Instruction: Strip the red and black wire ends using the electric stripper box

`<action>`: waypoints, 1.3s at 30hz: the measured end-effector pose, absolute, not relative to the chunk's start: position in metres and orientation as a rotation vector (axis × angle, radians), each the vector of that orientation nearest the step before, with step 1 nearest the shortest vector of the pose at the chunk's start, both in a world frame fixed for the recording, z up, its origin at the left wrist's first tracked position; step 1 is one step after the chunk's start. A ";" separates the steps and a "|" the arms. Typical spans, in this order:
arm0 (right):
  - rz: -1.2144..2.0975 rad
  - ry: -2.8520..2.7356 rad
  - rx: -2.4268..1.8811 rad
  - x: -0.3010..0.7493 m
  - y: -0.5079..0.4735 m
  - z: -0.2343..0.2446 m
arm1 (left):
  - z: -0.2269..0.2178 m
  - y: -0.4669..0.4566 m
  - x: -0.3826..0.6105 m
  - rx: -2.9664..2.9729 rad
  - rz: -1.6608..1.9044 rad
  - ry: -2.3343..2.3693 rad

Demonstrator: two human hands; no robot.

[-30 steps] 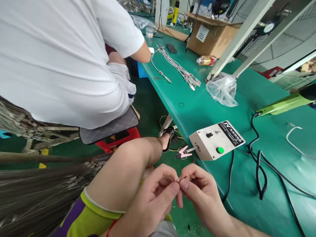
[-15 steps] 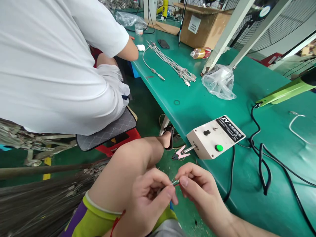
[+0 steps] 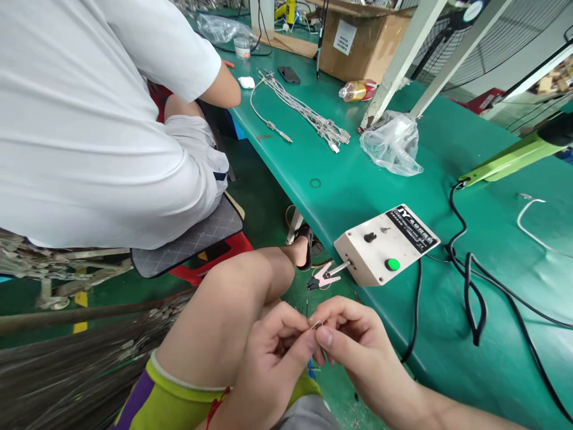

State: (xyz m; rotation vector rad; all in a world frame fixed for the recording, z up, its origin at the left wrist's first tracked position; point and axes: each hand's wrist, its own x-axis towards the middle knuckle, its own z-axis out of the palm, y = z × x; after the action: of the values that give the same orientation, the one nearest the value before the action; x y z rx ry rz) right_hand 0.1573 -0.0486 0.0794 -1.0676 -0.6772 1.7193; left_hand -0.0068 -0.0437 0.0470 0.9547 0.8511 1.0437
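**Our left hand (image 3: 275,358) and right hand (image 3: 360,343) are pinching a wire (image 3: 317,325) off the bench edge**

We are working just outside the near edge of the green bench (image 3: 358,185), which is slanting from beside a co-worker (image 3: 98,131) down toward our right side. The box (image 3: 382,248) is sitting at that edge, and its clip (image 3: 321,278) is jutting past it, near our fingertips. A small gap is parting clip from hands, and floor (image 3: 347,391) is showing beneath them. Our bent knee (image 3: 233,286) is bounding the room on the left; a black cord (image 3: 417,310) is trailing over the bench to the right. Farther up, green surface is stretching between the box and the pale cables (image 3: 304,110), with a bag (image 3: 391,146) lying to their right.

Our left hand is reaching up from below, thumb and forefinger pressing together on the wire. Our right hand is angling in from the lower right, its thumb and forefinger pinching too. Both sets of fingertips are meeting around the wire, mostly hiding it, while the other fingers are curling inward.
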 end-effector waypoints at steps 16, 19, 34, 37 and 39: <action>1.693 -0.645 -1.021 0.160 -0.048 0.078 | 0.039 -0.044 -0.007 1.243 1.045 0.873; 1.655 -0.666 -1.010 0.159 -0.051 0.080 | 0.045 -0.041 -0.008 1.341 1.070 0.895; 1.651 -0.692 -1.147 0.156 -0.046 0.081 | 0.044 -0.059 0.014 1.171 1.405 1.132; 1.608 -0.747 -1.228 0.157 -0.043 0.080 | 0.043 -0.056 0.012 1.074 1.331 1.117; 1.592 -0.763 -1.255 0.157 -0.043 0.079 | 0.041 -0.056 0.009 1.062 1.268 1.114</action>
State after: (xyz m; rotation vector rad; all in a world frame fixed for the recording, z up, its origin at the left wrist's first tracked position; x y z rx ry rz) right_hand 0.1573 -0.0430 0.0790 -1.2549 -0.7633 1.5924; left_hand 0.0088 -0.0556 0.0412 1.0623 1.1141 1.2678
